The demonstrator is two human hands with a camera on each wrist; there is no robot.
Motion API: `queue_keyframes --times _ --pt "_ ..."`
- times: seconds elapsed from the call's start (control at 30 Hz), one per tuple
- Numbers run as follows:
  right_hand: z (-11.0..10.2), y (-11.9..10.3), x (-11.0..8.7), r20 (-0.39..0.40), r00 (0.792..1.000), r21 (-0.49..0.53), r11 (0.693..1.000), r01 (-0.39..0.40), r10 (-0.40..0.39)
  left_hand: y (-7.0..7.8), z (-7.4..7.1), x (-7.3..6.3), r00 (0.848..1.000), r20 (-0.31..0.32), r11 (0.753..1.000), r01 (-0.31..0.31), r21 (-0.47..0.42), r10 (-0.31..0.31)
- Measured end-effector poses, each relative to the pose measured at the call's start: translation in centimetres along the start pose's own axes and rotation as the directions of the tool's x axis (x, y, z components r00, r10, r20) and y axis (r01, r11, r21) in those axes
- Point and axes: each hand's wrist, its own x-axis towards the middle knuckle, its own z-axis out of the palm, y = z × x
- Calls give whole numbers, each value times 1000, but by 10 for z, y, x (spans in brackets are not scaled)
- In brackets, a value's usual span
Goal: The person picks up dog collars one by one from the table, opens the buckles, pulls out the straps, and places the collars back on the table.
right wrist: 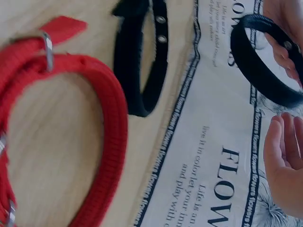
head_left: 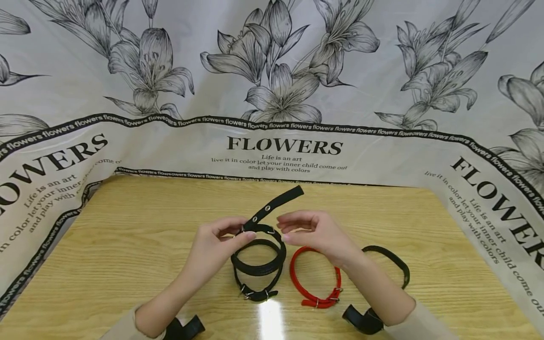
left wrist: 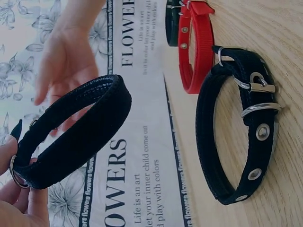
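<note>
In the head view my left hand (head_left: pixel 218 242) pinches a black buckled collar (head_left: pixel 260 270) near its strap end, holding it above the table. The punched strap end (head_left: pixel 276 203) points up and to the right, and a metal ring shows by the thumb in the left wrist view. My right hand (head_left: pixel 320 236) hovers just right of the collar with fingers loosely bent, apart from it and holding nothing. Below the held collar a second black collar (left wrist: pixel 258 113) lies buckled on the table. A red collar (head_left: pixel 293 276) lies to its right, partly behind my right hand.
Another black collar (head_left: pixel 401 267) lies on the right, partly hidden by my right forearm. The wooden table (head_left: pixel 127 245) is bordered at the back and sides by a white cloth (head_left: pixel 284 158) with printed flowers. Black wrist mounts (head_left: pixel 363 321) show at the lower edge.
</note>
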Motion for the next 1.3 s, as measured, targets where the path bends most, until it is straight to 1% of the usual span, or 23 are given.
queue_keyframes --times 0.07,0.13,0.33,0.47,0.53,0.63,0.7,0.87,0.93,1.03,1.13,1.3 --pt "5 5 1 7 1000 -81 997 -3 3 1 0 1 1000 2 1000 6 -12 -6" --pt "9 7 1 -1 1000 -119 993 0 0 1 1 1 1000 4 1000 4 -23 -4" --pt "16 7 4 -26 999 -172 985 31 -36 0 4 1 1000 4 999 21 -49 -21" --pt "18 7 5 -56 998 -194 981 26 -37 -2 6 1 999 11 998 35 -47 -35" --pt "18 8 5 -66 997 -200 980 22 -36 -3 5 1 999 29 999 33 -42 -31" --pt "18 9 5 -74 997 -212 977 21 -38 -6 3 0 998 61 1000 4 -14 -3" --pt "17 9 4 -88 996 -217 976 16 -36 -8 2 -1 998 67 1000 -14 11 13" --pt "15 9 3 -153 988 -212 977 -18 -15 -9 -2 -5 999 40 997 -1 75 -2" --pt "13 9 2 -176 984 -204 978 -29 -8 -9 -2 -6 999 38 996 11 90 -14" --pt "12 9 1 -191 981 -200 980 -26 -13 -10 -2 -6 999 43 994 7 106 -11" --pt "11 10 1 -191 981 -194 981 -22 -16 -11 -2 -6 999 39 994 12 104 -16" --pt "10 12 1 -203 979 -183 983 -22 -15 -12 -1 -6 1000 22 997 15 74 -16"
